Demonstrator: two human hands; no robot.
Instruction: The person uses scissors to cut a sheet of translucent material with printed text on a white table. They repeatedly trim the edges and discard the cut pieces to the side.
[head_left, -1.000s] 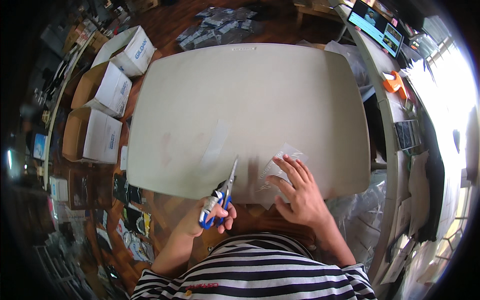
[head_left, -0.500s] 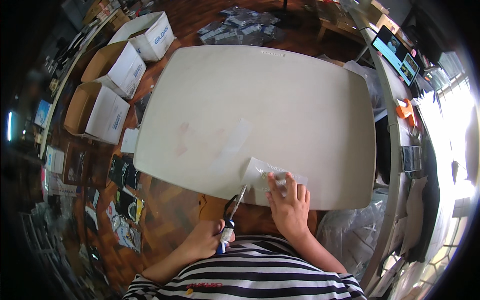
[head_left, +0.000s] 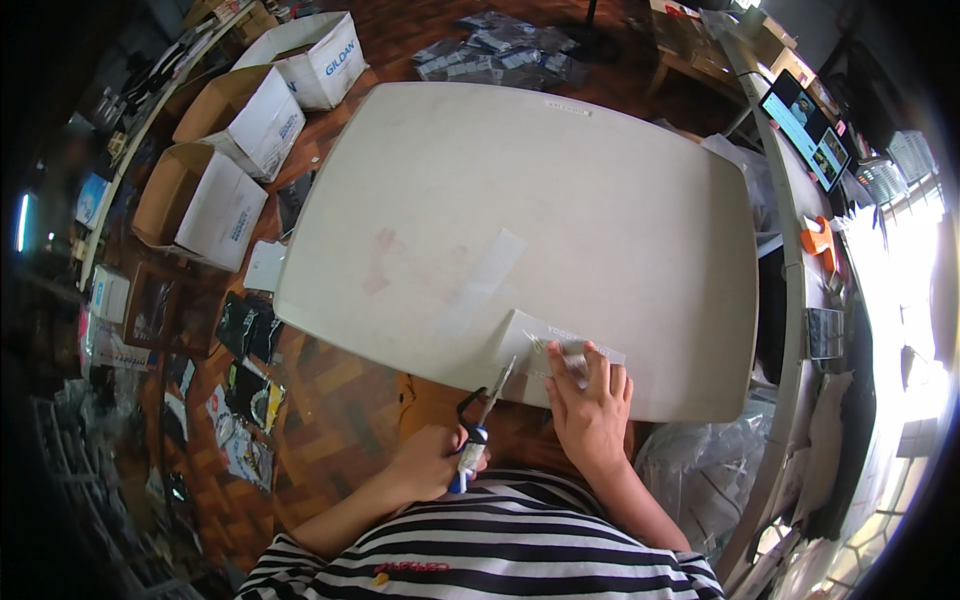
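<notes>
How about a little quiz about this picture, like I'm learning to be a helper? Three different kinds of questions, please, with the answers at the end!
1. What does the person's left grip hold?
A) a spoon
B) scissors
C) a cup

2. True or false: the right grip rests on the translucent sheet.

3. How many big open white boxes stand beyond the left side of the table?

Key: 1. B; 2. True; 3. Three.
</notes>
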